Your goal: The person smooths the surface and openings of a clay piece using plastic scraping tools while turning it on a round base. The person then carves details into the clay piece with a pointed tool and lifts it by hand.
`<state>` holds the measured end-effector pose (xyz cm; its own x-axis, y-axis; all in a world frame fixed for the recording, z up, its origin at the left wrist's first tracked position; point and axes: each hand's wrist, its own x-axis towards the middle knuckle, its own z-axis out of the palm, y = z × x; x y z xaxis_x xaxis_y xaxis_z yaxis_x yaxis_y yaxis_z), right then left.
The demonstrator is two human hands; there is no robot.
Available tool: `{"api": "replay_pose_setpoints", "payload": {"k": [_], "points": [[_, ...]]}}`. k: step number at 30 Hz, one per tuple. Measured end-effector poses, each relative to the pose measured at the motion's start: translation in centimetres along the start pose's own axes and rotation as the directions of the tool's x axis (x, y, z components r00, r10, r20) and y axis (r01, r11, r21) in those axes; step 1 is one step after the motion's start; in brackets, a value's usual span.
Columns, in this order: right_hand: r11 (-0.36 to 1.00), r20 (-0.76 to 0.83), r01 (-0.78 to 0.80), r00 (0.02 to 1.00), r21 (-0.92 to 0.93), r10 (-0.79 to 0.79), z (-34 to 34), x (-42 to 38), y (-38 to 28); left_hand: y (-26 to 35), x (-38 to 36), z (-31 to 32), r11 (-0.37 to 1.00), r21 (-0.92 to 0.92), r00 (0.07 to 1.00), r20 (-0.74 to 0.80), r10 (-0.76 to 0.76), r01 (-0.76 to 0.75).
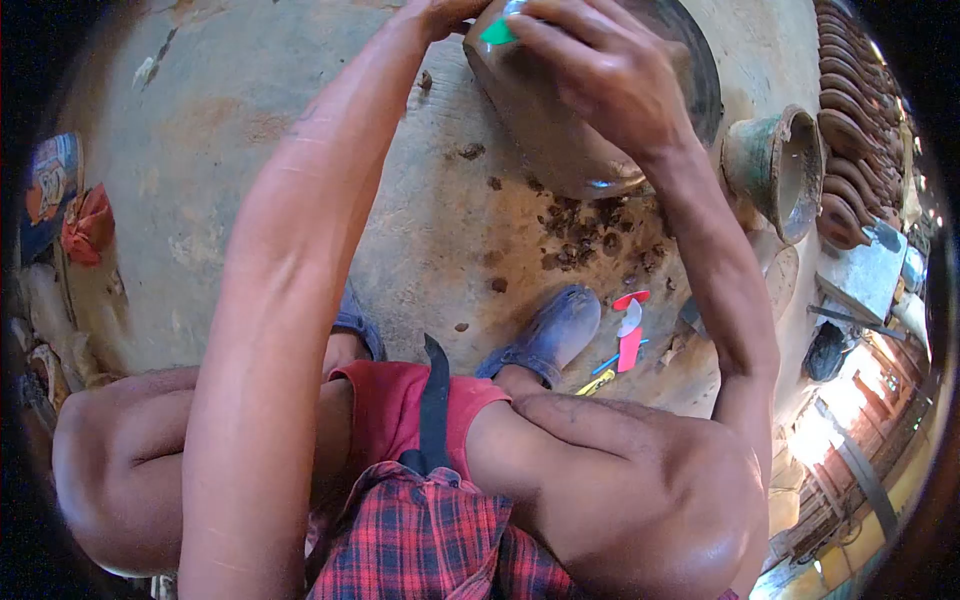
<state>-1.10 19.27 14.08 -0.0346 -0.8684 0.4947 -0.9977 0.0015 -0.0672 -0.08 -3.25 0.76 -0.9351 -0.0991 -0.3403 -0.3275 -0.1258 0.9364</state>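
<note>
A large rounded brown clay pot (pixel 545 130), wet and shiny in places, lies at the top of the view. My right hand (pixel 610 75) is over it, fingers bent and closed on a small flat green piece (pixel 497 32) pressed to the pot's surface. My left hand (pixel 452 8) is at the pot's left upper edge; the frame cuts off most of it, so its fingers are hidden. Lumps of dark clay (pixel 580 235) are scattered on the floor below the pot.
Red, white, blue and yellow small tools (pixel 629 345) lie beside my shoe (pixel 550 335). A greenish cylindrical vessel (pixel 755 160) lies on its side at the right, near a row of stacked curved clay pieces (pixel 850 130). A red bag (pixel 88 225) is far left.
</note>
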Motion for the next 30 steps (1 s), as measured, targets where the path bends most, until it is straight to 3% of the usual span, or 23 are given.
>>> {"api": "replay_pose_setpoints", "payload": {"k": [2, 5, 6, 10, 14, 15, 16, 17, 19, 21, 22, 24, 25, 26, 29, 30], "points": [[0.995, 0.2, 0.088, 0.977, -0.046, -0.077, 0.2, 0.0, 0.2, -0.2, 0.1, 0.0, 1.0, -0.001, 1.0, -0.01, -0.008, 0.008], [0.996, 0.207, 0.088, 0.975, -0.001, -0.086, -1.1, -3.4, -0.3, -0.2, -0.2, 0.3, 0.999, -0.052, 1.0, 0.026, -0.011, 0.013], [0.998, 0.218, 0.07, 0.974, -0.009, -0.066, -2.5, -4.6, -1.1, 0.3, -0.8, 0.7, 0.998, -0.043, 0.999, -0.027, -0.047, 0.046], [0.999, 0.311, -0.043, 0.949, -0.025, 0.049, -7.4, -11.2, -4.8, 0.1, -1.3, 0.7, 0.99, -0.021, 0.986, -0.094, -0.14, 0.138], [0.953, 0.243, -0.29, 0.922, -0.082, 0.301, -10.2, -16.8, -6.9, -3.9, -1.6, 0.4, 0.999, -0.018, 0.992, -0.12, 0.029, -0.032], [0.841, 0.076, -0.535, 0.838, -0.074, 0.54, -9.9, -18.3, -7.5, -4.6, -1.7, 0.5, 0.999, -0.035, 0.99, -0.144, -0.005, 0.0], [0.673, -0.089, -0.74, 0.671, -0.016, 0.736, -9.5, -19.5, -7.9, -3.8, -3.1, 1.7, 0.998, -0.062, 0.987, -0.157, 0.015, -0.025], [0.655, -0.127, -0.755, 0.652, -0.02, 0.748, -8.9, -20.5, -8.3, -5.3, -3.5, 2.1, 0.992, -0.115, 0.979, -0.2, 0.026, -0.05], [0.312, -0.284, -0.928, 0.249, 0.203, 0.926, -7.5, -21.9, -8.9, -4.7, -6.4, 4.6, 0.987, -0.162, 0.953, -0.301, -0.035, -0.015], [0.173, -0.298, -0.953, 0.095, 0.248, 0.95, -6.2, -21.7, -9.7, -4.6, -9.2, 7.6, 0.965, -0.26, 0.939, -0.335, -0.08, -0.011], [0.191, -0.321, -0.95, 0.105, 0.248, 0.941, -5.8, -21.4, -9.6, -4.6, -10.6, 9.1, 0.951, -0.309, 0.931, -0.351, -0.102, -0.012], [0.239, -0.353, -0.945, 0.151, 0.222, 0.924, -5.3, -21.1, -8.8, -5.1, -12.6, 11.6, 0.933, -0.335, 0.871, -0.411, -0.269, 0.13], [0.274, -0.364, -0.942, 0.19, 0.194, 0.912, -5.4, -20.8, -8.1, -5.4, -13.3, 12.7, 0.941, -0.311, 0.883, -0.393, -0.257, 0.136], [0.288, -0.372, -0.937, 0.201, 0.195, 0.906, -5.7, -20.4, -7.5, -5.7, -13.9, 14.1, 0.924, -0.364, 0.874, -0.403, -0.273, 0.121], [0.434, -0.361, -0.901, 0.402, 0.008, 0.841, -7.5, -19.9, -6.6, -6.4, -15.0, 18.2, 0.889, -0.457, 0.876, -0.412, -0.252, 0.041], [0.42, -0.377, -0.907, 0.387, 0.008, 0.842, -8.0, -19.4, -6.7, -6.7, -15.3, 19.3, 0.859, -0.511, 0.873, -0.432, -0.224, -0.032]]}}
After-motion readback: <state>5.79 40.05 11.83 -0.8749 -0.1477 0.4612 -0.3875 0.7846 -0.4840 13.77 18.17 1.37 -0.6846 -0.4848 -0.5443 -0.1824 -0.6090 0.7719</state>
